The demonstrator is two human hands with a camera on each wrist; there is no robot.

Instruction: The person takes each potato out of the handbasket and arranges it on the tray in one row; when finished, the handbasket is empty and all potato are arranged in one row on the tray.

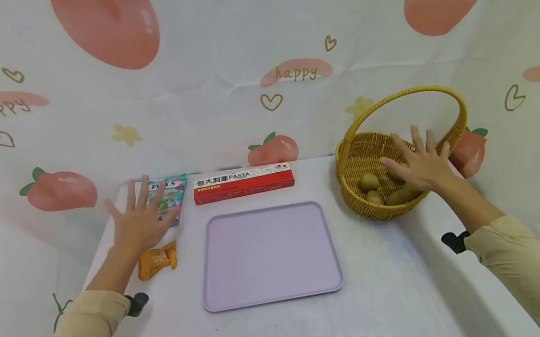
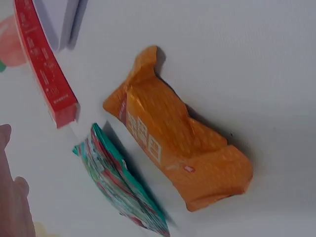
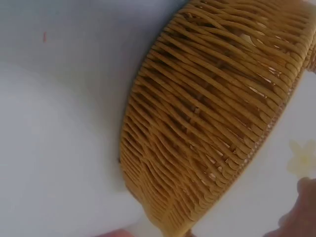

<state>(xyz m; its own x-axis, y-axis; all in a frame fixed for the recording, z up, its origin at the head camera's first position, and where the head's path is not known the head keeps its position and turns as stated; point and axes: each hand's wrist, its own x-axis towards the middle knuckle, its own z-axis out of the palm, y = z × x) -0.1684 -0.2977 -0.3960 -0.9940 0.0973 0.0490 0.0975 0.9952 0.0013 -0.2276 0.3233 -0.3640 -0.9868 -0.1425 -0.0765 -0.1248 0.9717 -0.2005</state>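
My left hand (image 1: 140, 222) is spread with straight fingers above the left side of the table and holds nothing. It overlaps a teal candy bag (image 1: 172, 190) in the head view. An orange snack packet (image 2: 170, 138) lies near its wrist. On the right, my right hand (image 1: 424, 163), fingers spread and holding nothing, hovers over the yellow wicker basket (image 3: 207, 108) with its tall arched handle. Several round brown fruits, resembling kiwis (image 1: 370, 182), sit in the basket, some partly hidden behind the hand.
A lilac rectangular tray (image 1: 270, 257) lies in the middle of the white table (image 1: 382, 298). Behind it, a red and white pasta box (image 1: 244, 183) stands along the back edge. A printed cloth (image 1: 212, 61) hangs behind the table.
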